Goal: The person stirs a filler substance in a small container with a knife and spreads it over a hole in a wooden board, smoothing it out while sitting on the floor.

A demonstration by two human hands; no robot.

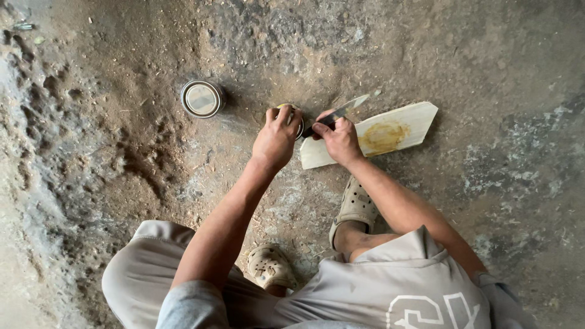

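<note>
Here, crouched over a dusty concrete floor [487,61], you work with both hands just in front of your feet. Your left hand [277,140] rests on top of a small round tin [297,117], fingers curled over its rim and pressed down on it, so most of the tin is hidden. Your right hand [338,139] is closed around the dark handle of a knife [341,111], whose blade slants up and away to the right, its handle end right beside the tin. Under that hand lies a pale wooden board [414,119], flat on the floor, with a yellow smear [384,137] near its middle. A second tin [202,98] stands apart to the left, its flat lid on. Your beige clogs [356,207] sit just behind the board, and sawdust covers the ground around the tins.
</note>
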